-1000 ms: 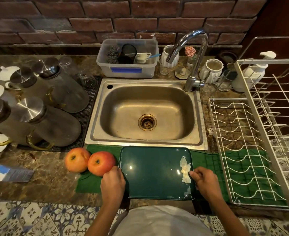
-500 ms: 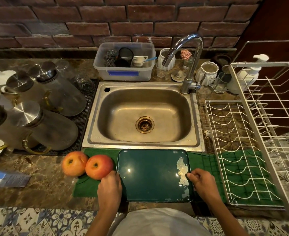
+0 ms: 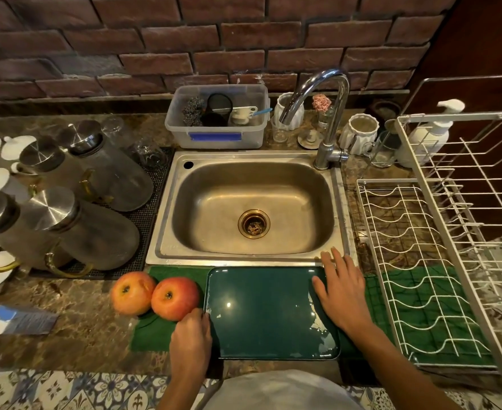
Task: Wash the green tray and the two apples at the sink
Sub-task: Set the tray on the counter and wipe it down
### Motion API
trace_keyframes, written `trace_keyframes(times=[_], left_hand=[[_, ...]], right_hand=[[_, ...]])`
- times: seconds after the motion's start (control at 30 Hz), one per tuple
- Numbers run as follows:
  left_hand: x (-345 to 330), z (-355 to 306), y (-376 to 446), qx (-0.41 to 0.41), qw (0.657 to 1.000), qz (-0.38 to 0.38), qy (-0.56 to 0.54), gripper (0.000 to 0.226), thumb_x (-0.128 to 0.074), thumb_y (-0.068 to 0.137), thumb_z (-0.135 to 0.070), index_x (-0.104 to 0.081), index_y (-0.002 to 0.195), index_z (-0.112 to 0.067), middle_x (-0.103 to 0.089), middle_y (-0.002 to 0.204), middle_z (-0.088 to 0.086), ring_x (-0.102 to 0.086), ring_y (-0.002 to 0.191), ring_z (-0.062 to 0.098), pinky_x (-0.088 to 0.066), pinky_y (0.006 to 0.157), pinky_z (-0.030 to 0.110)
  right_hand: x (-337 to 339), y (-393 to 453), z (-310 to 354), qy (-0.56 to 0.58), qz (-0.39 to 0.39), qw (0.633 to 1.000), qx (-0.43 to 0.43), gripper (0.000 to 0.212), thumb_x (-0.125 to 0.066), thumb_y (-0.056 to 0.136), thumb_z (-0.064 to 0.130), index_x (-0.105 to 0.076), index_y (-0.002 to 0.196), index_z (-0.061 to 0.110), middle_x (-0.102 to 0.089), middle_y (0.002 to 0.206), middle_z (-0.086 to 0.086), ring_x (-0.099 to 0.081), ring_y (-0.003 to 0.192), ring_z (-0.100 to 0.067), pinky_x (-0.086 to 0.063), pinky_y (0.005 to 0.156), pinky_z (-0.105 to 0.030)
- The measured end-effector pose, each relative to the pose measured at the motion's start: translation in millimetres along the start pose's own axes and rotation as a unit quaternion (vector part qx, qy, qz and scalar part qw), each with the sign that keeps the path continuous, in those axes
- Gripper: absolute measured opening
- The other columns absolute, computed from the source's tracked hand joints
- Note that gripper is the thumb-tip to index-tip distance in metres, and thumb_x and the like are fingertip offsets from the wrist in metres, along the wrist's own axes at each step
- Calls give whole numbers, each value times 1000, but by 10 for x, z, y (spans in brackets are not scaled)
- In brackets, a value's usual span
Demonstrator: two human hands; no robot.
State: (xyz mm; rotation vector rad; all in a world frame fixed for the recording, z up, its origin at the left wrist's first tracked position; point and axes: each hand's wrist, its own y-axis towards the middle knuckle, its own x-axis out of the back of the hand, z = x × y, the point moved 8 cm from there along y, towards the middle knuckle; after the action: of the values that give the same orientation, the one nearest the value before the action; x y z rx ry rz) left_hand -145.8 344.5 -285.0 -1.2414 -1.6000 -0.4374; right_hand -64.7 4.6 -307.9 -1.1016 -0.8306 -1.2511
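The dark green tray (image 3: 261,315) lies flat on a green mat (image 3: 155,335) on the counter in front of the steel sink (image 3: 214,202), with pale food residue along its right side. Two red-orange apples (image 3: 131,292) (image 3: 174,298) sit side by side just left of the tray. My left hand (image 3: 190,341) is curled on the tray's left rim, close to the nearer apple. Over the tray's right side my right hand (image 3: 341,291) lies flat with its fingers spread, the fingertips reaching the sink's front rim.
A curved faucet (image 3: 329,113) stands at the sink's back right. A white wire dish rack (image 3: 421,261) fills the right counter. Several lidded glass jugs (image 3: 81,232) stand on the left. A plastic tub (image 3: 217,119) with scrubbers sits behind the sink, and a soap dispenser (image 3: 433,131) at the far right.
My right hand has let go of the tray's right edge, opened and slid forward toward the sink rim. My left hand stays on the left rim. The view has shifted down a little.
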Motion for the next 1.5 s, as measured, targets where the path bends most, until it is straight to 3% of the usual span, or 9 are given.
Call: trace_keyframes(times=[0.17, 0.37, 0.5, 0.57, 0.63, 0.73, 0.87, 1.07, 1.5], left_hand=[[1, 13, -20, 1, 1000, -10, -10, 23, -54, 100, -23, -59, 80, -15, -63, 73, 1, -58, 64, 24, -40, 57, 34], [44, -14, -62, -37, 999, -36, -11, 20, -64, 96, -16, -62, 76, -11, -65, 68, 6, -61, 59, 26, -44, 53, 36], [295, 23, -177, -40, 990, -134, -2, 22, -83, 77, -10, -64, 67, -7, -60, 55, 7, -57, 46, 28, -36, 43, 26], [454, 150, -173, 12, 978, -195, -75, 25, -84, 77, -21, -61, 83, -12, -58, 68, -1, -59, 59, 25, -33, 51, 24], [476, 313, -136, 111, 958, -200, -174, 45, -81, 78, -37, -51, 106, -21, -56, 89, -5, -61, 81, 24, -41, 59, 28], [402, 365, -58, 179, 939, -180, -231, 85, -83, 74, -46, -37, 137, -13, -47, 124, 12, -55, 111, 35, -51, 87, 51], [247, 311, 35, 225, 922, -150, -276, 110, -87, 70, -47, -22, 152, -12, -36, 144, 19, -43, 132, 41, -40, 107, 58], [161, 311, 135, 243, 911, -156, -295, 118, -92, 63, -42, -20, 153, -14, -40, 150, 19, -42, 136, 41, -39, 110, 60], [261, 222, 154, 216, 918, -190, -272, 105, -93, 59, -38, -33, 143, -15, -54, 134, 16, -55, 121, 39, -48, 102, 54]], right_hand=[[-176, 73, -12, -33, 23, 999, -5, 64, -17, 97, 56, -25, 153, 27, -19, 164, -3, -6, 152, -28, -10, 120, -58], [-210, 85, -7, -33, 12, 999, -9, 62, -16, 96, 54, -30, 150, 27, -25, 161, -1, -9, 152, -28, -10, 120, -57], [-234, 86, -21, -31, 13, 999, -13, 59, -22, 97, 53, -32, 150, 28, -26, 162, -1, -8, 152, -27, -8, 121, -57], [-231, 84, -17, -28, 8, 999, -13, 58, -25, 98, 52, -34, 149, 27, -28, 161, -2, -10, 152, -27, -8, 121, -57], [-220, 81, -13, -21, 3, 1000, -14, 56, -27, 98, 51, -36, 148, 27, -30, 160, -2, -12, 151, -27, -9, 121, -57], [-211, 74, -20, -18, 3, 1000, -15, 56, -28, 98, 51, -37, 148, 27, -30, 160, -2, -11, 151, -27, -8, 121, -57], [-220, 79, -34, -18, 9, 1000, -17, 57, -27, 98, 52, -36, 149, 27, -27, 161, -1, -9, 152, -26, -6, 121, -57], [-222, 87, -30, -13, 6, 1000, -11, 56, -29, 98, 50, -39, 147, 24, -30, 160, -3, -13, 151, -28, -11, 120, -60], [-269, 109, -70, -2, 12, 1000, -13, 56, -28, 97, 52, -40, 145, 26, -30, 160, -2, -10, 151, -27, -8, 120, -58]])
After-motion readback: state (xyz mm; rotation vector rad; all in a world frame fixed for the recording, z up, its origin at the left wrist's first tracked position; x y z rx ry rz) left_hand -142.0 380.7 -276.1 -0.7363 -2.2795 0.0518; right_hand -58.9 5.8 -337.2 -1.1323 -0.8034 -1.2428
